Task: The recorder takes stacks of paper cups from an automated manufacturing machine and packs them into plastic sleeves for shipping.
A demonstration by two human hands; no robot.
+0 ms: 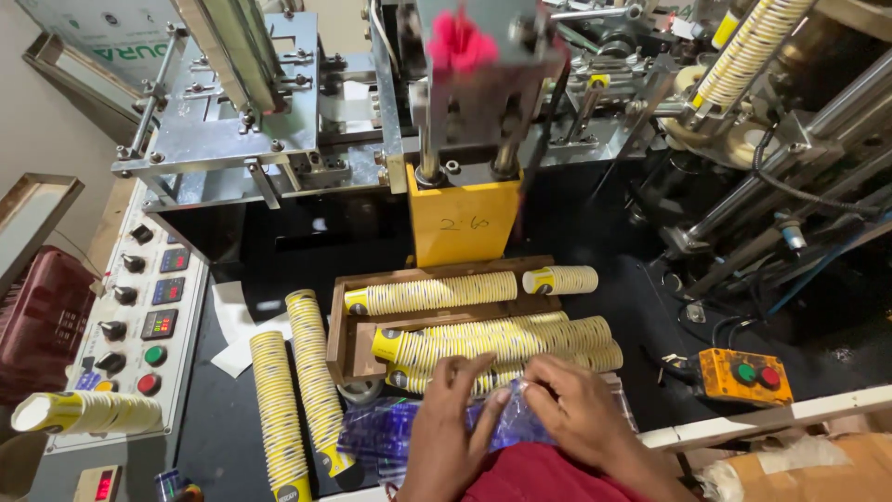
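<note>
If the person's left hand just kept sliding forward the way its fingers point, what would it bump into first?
Most likely the stacked yellow paper cups lying on their sides in the wooden tray, directly beyond the left hand. Its fingertips already seem to overlap them, though depth is unclear.

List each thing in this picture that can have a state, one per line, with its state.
Left hand: gripping the plastic sleeve.
Right hand: pinching the same sleeve.
Plastic sleeve: crumpled, flat.
Wooden tray: holding nested cup stacks.
Two cup stacks: lying beside the tray.
</note>
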